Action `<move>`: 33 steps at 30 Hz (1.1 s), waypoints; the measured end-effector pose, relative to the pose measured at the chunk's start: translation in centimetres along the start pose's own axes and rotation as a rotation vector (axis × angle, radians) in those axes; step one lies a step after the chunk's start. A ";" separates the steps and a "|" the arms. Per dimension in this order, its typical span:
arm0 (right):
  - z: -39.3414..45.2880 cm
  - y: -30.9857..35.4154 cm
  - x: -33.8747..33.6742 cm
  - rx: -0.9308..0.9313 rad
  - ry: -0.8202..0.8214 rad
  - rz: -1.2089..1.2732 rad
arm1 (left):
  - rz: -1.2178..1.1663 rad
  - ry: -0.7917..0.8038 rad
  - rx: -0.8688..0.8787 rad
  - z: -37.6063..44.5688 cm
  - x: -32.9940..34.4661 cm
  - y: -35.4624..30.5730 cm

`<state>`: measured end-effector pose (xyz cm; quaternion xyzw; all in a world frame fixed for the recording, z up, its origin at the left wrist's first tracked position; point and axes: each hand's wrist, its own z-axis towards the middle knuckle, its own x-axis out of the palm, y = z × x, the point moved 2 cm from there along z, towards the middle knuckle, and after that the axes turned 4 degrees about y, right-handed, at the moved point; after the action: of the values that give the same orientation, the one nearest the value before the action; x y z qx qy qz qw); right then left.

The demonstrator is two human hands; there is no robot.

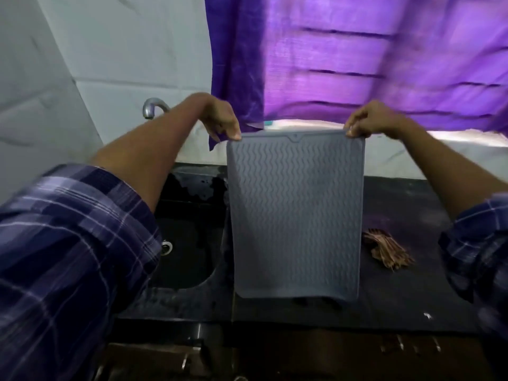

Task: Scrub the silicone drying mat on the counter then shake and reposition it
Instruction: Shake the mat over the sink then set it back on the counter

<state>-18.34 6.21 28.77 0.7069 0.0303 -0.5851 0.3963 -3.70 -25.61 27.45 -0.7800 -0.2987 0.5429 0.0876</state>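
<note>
Plaid sleeve (63, 257) of left arm fills near foreground. Purple curtain (371, 59) hangs behind. Black counter (428, 298) and sink (189, 243) below. Grey silicone mat (297, 215) hangs upright in air above counter, wavy ribs facing camera. Left hand (222, 119) pinches mat's top left corner; right hand (368, 122) pinches top right corner. Brown scrubber (384, 251) lies on counter right of mat. Tap (154, 107) over sink.

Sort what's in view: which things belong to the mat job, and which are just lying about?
In the job: mat, left hand, right hand, counter.
Lying about: brown scrubber, sink, tap, purple curtain.
</note>
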 end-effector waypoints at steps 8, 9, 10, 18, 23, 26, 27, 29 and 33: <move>14.0 -7.9 13.6 0.115 -0.098 -0.107 | 0.290 -0.212 0.016 17.1 7.7 5.2; 14.6 -8.4 15.3 0.115 -0.062 -0.090 | 0.288 -0.208 0.004 17.9 8.5 6.1; 14.8 -8.8 16.8 0.111 -0.026 -0.079 | 0.263 -0.221 -0.003 18.4 9.2 7.1; 10.9 -12.5 22.3 0.110 0.188 -0.092 | 0.119 -0.210 -0.007 16.3 15.3 10.3; 3.8 -14.7 22.1 0.081 0.367 -0.220 | 0.107 -0.086 0.045 12.1 21.2 8.5; -1.9 -14.9 22.0 0.026 0.469 -0.305 | 0.109 -0.042 0.101 8.2 24.9 6.9; -4.0 -15.0 22.4 0.011 0.539 -0.356 | 0.115 -0.018 0.118 6.9 26.3 6.5; -7.8 -15.0 23.6 -0.010 0.657 -0.567 | 0.201 0.020 0.147 4.3 29.2 5.5; -11.4 -15.2 25.3 -0.176 0.578 -0.945 | 0.635 0.047 0.201 1.7 33.7 4.4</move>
<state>-8.91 12.73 -0.74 0.7123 0.4998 -0.4769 0.1244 4.21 -10.55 -1.97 -0.8339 0.0163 0.5516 -0.0027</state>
